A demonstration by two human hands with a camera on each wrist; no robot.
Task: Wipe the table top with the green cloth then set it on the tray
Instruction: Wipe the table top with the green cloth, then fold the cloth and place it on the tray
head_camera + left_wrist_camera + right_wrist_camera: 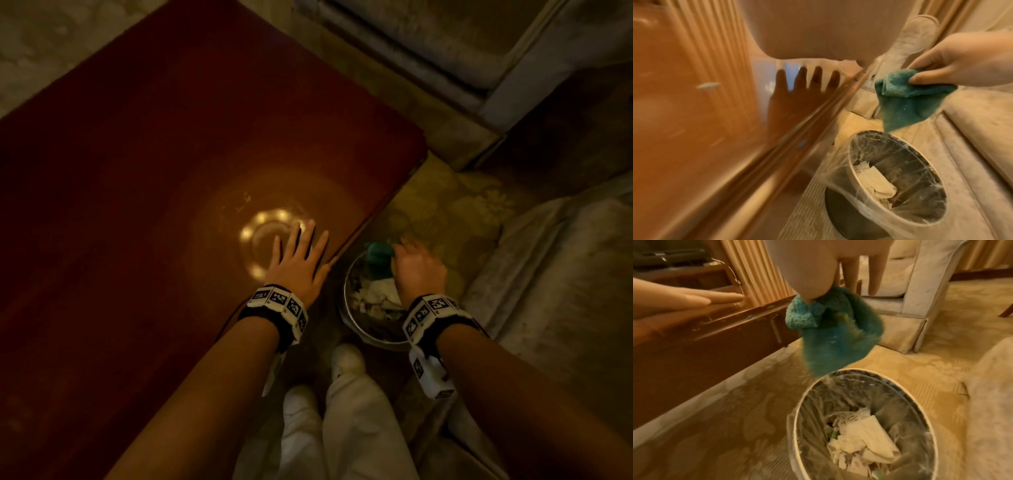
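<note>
- Patterned yellow carpet [900,369] runs under a dark reddish-brown wooden table [154,188] and pale upholstered armchairs [920,288]; we stand at the table's near right corner.
- Our left hand [298,260] lies flat on the table top just inside its right edge, fingers straight and spread, holding nothing.
- Our right hand [418,270] is off the table, past that right edge, with thumb and fingers pinched tight on the top of the green terry cloth [830,337].
- The cloth hangs bunched from that pinch, its lower corner dangling just above the rim of a round waste bin with a clear plastic liner [865,426], which holds crumpled white paper.
- The cloth looks soft and limp, folded over itself near the fingers, with small pale specks on its fuzzy face and what may be crumbs falling from its tip.
- We judge the wiping at least partly done: the table top shows a glossy sheen and no visible litter, and the cloth seems to be getting shaken out over the bin.
- Left to do: setting the cloth on the tray, and no tray appears in any view.
</note>
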